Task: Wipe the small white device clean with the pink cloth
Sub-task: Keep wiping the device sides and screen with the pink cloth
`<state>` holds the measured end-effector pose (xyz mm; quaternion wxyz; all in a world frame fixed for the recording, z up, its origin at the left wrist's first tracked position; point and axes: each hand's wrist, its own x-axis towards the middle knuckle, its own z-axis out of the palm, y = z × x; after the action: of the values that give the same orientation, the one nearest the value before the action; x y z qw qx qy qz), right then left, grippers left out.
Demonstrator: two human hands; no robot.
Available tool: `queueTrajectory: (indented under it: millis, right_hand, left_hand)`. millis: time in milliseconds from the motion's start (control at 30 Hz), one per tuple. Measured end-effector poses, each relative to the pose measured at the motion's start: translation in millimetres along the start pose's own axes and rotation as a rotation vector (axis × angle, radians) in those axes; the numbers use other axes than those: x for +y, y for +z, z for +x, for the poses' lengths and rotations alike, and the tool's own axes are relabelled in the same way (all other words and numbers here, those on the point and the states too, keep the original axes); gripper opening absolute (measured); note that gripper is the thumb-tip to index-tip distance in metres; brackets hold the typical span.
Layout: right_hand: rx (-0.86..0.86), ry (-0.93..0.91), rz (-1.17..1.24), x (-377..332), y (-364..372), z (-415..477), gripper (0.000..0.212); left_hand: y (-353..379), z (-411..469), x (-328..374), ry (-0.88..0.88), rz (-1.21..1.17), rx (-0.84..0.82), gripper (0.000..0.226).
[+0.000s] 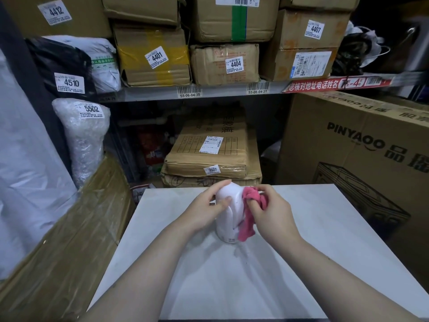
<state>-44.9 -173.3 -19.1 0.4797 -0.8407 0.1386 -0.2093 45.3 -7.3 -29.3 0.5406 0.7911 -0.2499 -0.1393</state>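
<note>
The small white device (228, 219) stands upright near the far edge of the pale table (313, 240). My left hand (206, 210) grips its upper left side, fingers curled over the top and thumb across the front. My right hand (270, 212) holds the bunched pink cloth (249, 209) against the device's right side. The cloth's loose end hangs down beside the device toward the tabletop. The cloth and my fingers hide the device's right flank.
Stacked cardboard boxes (209, 159) sit just beyond the table's far edge. A large printed carton (357, 147) stands at the right and a taped brown carton (69, 240) leans at the left. A shelf (220, 91) of numbered parcels runs above.
</note>
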Motion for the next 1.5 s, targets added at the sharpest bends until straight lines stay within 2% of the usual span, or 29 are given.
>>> queueTrajectory:
  millis: [67, 133, 433, 533, 667, 1033, 1200, 1500]
  right_hand:
    - [-0.001, 0.028, 0.027, 2, -1, 1, 0.01]
    - [-0.006, 0.043, 0.045, 3, -2, 2, 0.011]
    - [-0.012, 0.028, 0.054, 1, 2, -2, 0.012]
    - [-0.093, -0.043, -0.001, -2, 9, -7, 0.019]
    - [-0.17, -0.128, -0.041, -5, 15, -11, 0.016]
    - [0.022, -0.003, 0.042, 7, -7, 3, 0.009]
    - [0.0, -0.021, 0.036, 4, -2, 1, 0.004]
    - [-0.126, -0.154, -0.048, -6, 16, -14, 0.016]
  left_hand:
    - [1, -2, 0, -0.014, 0.082, -0.023, 0.07]
    - [2, -3, -2, 0.0, 0.146, -0.007, 0.078]
    - [6, -5, 3, 0.018, 0.193, 0.028, 0.078]
    - [4, -3, 1, 0.013, 0.177, 0.02, 0.08]
    - [0, -1, -3, 0.019, 0.162, 0.016, 0.082]
    - [-3, -4, -3, 0.03, 0.207, -0.017, 0.078]
    - [-5, -4, -4, 0.031, 0.203, -0.028, 0.079]
    - [-7, -5, -9, 0.038, 0.162, -0.047, 0.082]
